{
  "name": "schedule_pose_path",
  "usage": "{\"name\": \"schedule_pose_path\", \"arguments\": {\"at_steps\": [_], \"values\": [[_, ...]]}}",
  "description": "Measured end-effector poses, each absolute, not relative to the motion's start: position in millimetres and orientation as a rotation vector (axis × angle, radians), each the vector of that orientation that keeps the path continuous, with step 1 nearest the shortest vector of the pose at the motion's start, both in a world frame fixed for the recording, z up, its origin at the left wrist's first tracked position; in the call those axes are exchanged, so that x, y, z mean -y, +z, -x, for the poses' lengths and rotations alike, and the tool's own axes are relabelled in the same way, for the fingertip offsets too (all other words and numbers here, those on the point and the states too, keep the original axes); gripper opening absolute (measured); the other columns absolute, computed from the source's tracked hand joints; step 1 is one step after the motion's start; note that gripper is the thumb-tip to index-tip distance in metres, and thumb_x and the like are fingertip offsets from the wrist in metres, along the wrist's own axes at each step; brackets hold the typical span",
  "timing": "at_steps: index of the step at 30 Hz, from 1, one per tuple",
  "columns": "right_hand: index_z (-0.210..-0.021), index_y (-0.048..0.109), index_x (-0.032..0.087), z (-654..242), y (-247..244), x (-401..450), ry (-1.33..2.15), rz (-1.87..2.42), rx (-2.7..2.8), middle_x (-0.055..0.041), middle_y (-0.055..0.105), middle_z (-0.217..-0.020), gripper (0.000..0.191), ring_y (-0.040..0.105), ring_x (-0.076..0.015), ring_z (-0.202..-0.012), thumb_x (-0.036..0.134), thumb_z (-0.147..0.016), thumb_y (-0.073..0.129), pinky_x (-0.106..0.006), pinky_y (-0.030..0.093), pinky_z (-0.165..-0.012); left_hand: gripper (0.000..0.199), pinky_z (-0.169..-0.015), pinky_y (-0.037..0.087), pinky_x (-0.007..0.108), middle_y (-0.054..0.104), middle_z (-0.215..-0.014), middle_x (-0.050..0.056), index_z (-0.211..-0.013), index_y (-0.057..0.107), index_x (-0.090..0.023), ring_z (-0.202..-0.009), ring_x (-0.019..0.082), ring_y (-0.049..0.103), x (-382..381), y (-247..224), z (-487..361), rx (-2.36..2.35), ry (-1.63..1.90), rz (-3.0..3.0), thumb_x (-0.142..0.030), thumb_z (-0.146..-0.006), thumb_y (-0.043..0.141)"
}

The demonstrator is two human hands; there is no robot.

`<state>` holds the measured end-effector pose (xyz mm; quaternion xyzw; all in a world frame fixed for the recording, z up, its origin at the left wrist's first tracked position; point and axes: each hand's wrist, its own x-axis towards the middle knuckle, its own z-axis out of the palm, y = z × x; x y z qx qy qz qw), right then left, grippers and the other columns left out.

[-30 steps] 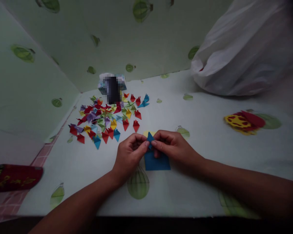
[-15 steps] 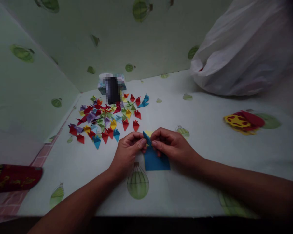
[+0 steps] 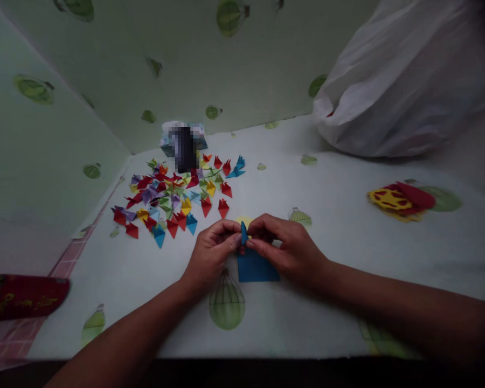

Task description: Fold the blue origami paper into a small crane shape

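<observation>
Between my two hands, a small folded piece of blue origami paper (image 3: 244, 233) stands upright, seen nearly edge-on. My left hand (image 3: 220, 245) pinches its left side between thumb and fingers. On the other side my right hand (image 3: 285, 242) has thumb and forefinger closed on its edge. Below the hands a flat blue paper square (image 3: 258, 269) lies on the table, its upper part covered by my right hand. A bit of yellow paper (image 3: 244, 220) shows just behind the folded piece.
Several small folded paper cranes (image 3: 172, 196) in many colours lie scattered at the back left, before a tissue box (image 3: 202, 134). A white plastic bag (image 3: 380, 102) stands back right; red and yellow cut-outs (image 3: 402, 200) lie nearer. A red object (image 3: 28, 296) sits far left.
The folded blue paper has turned from a slanted, wider view to a narrow upright one. My right fingers have shifted slightly around its edge, while my left hand keeps nearly the same place.
</observation>
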<state>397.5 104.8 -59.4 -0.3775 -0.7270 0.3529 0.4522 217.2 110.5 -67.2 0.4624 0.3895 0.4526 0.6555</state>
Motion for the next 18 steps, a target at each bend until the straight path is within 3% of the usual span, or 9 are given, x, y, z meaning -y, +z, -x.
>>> {"name": "schedule_pose_path", "arguments": {"at_steps": [6, 13, 18], "values": [[-0.078, 0.058, 0.017, -397.8, -60.7, -106.6, 0.847, 0.998, 1.77, 0.0019, 0.06, -0.067, 0.012, 0.052, -0.01, -0.059, 0.013, -0.085, 0.066, -0.022, 0.039, -0.053, 0.016, -0.067, 0.054, 0.02, 0.069, -0.072, -0.001, -0.084, 0.069, -0.017, -0.065, 0.01, 0.065, -109.6, -64.9, -218.0, -0.866, 1.051, -1.079, -0.026, -0.078, 0.081], [-0.084, 0.064, 0.015, -399.7, -60.2, -107.6, 0.685, 0.878, 1.785, -0.0038, 0.061, -0.081, 0.008, 0.058, -0.015, -0.078, 0.011, -0.089, 0.061, -0.028, 0.045, -0.07, 0.01, -0.071, 0.056, 0.019, 0.071, -0.084, 0.0, -0.083, 0.071, -0.018, -0.075, 0.01, 0.067, -111.3, -63.3, -218.5, -0.86, 1.167, -1.211, -0.017, -0.078, 0.079], [-0.09, 0.067, 0.014, -400.9, -56.7, -106.3, 0.892, 0.923, 1.717, -0.0052, 0.062, -0.087, 0.008, 0.059, -0.0156, -0.083, 0.013, -0.09, 0.059, -0.029, 0.046, -0.075, 0.011, -0.073, 0.055, 0.02, 0.068, -0.089, 0.001, -0.08, 0.071, -0.02, -0.082, 0.011, 0.065, -111.9, -64.7, -217.0, -0.817, 1.26, -1.414, -0.01, -0.082, 0.072]]}}
